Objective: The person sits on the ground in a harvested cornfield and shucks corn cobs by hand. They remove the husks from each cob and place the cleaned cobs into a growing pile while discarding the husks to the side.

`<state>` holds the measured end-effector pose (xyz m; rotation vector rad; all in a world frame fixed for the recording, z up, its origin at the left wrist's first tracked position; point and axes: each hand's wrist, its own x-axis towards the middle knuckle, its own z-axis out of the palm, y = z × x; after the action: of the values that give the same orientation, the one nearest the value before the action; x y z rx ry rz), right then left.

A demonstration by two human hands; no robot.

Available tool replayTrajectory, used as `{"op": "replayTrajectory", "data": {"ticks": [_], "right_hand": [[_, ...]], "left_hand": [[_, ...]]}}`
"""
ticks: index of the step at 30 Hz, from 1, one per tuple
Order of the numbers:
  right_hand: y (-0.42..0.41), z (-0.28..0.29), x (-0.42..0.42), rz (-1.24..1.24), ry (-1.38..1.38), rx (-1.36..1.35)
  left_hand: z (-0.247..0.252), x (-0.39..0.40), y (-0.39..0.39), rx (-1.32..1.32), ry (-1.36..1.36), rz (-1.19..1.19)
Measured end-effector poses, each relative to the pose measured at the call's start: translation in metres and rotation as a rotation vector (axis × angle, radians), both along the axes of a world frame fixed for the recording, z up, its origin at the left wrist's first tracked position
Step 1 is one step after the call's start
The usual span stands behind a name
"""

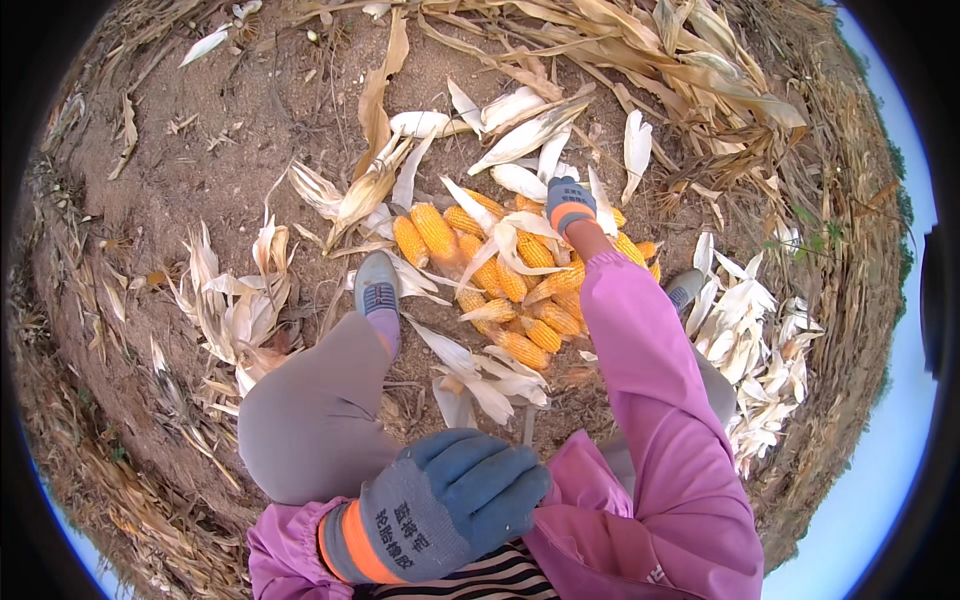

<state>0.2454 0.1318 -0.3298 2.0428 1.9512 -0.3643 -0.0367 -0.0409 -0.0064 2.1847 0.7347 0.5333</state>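
Note:
My left hand [454, 506], in a grey-blue coated work glove with an orange cuff band, is close in front of my torso. Its fingers lie together and bend over, pointing right; the palm is hidden. Stretched forward, my right hand [571, 201] wears a matching glove and is at the far right part of a pile of husked yellow corn ears [491, 274]. Pale unhusked ears [520, 180] lie just beyond its fingertips. Whether it grips one cannot be seen. A loose husk [601, 199] stands beside that hand, and more husk strips [514, 244] drape over the pile.
My shoes [377, 285] [684, 289] flank the corn pile. Heaps of stripped husks lie left [240, 300] and right [742, 337] on the bare soil [217, 142]. Dry corn stalks and leaves [675, 60] spread across the far side. Loose husks [480, 375] lie between my knees.

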Motion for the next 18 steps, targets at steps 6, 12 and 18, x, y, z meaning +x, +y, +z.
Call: {"op": "replayTrajectory", "data": {"ticks": [6, 12, 18], "right_hand": [[-0.065, 0.058, 0.015, -0.128, 0.337, 0.076], [-0.12, 0.147, 0.015, -0.009, 0.687, 0.104], [-0.171, 0.201, 0.028, 0.11, 0.576, 0.101]], "left_hand": [[-0.002, 0.011, -0.005, 0.05, -0.023, 0.037], [0.011, 0.025, -0.009, 0.215, -0.199, 0.241], [0.096, 0.05, -0.067, 0.717, -0.896, 0.364]]}}
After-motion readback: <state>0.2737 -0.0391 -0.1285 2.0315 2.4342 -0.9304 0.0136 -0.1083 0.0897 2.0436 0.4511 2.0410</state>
